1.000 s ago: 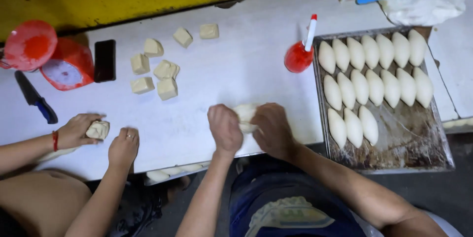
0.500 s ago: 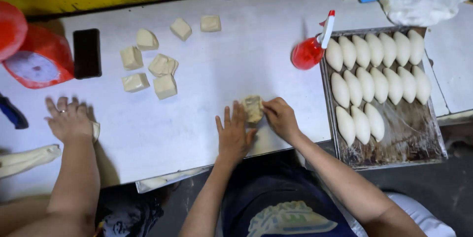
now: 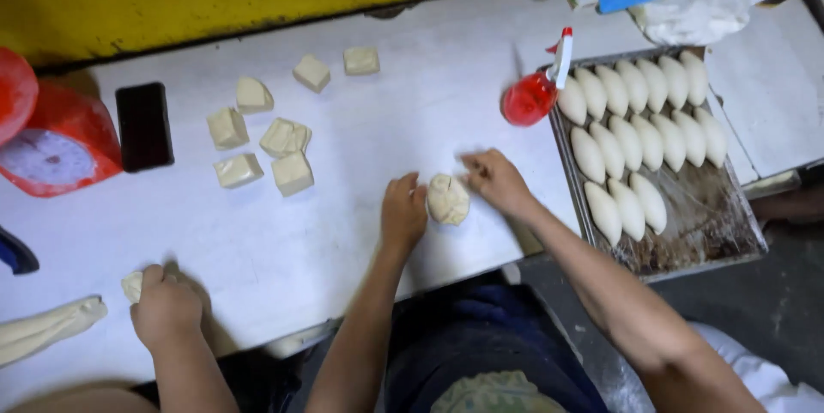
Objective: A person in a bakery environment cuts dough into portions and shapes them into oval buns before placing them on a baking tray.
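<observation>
Both hands bracket one dough piece (image 3: 448, 199) on the white tabletop (image 3: 360, 138), near its front edge. Left hand (image 3: 403, 211) lies palm down with its fingers loosely curled, its grip not closed; the fingertips rest against the left side of the dough, and the forearm runs straight back toward the body. Right hand (image 3: 496, 179) comes in from the right with the wrist bent, fingers half curled and pointing left, their tips touching the upper right edge of the dough. Neither hand wraps around the piece; it sits on the tabletop, pressed between the two sets of fingertips.

Just right of the right hand stands a metal baking tray (image 3: 687, 215) carrying rows of shaped oval dough loaves (image 3: 639, 125). A red spray bottle (image 3: 534, 94) stands at the tray's upper left corner. Further left on the tabletop lie cut dough blocks (image 3: 266, 142), a black phone (image 3: 143, 125) and a red scale (image 3: 51, 151). At the lower left, another person's hand (image 3: 165, 310) presses down on a small lump of dough (image 3: 131, 285).
</observation>
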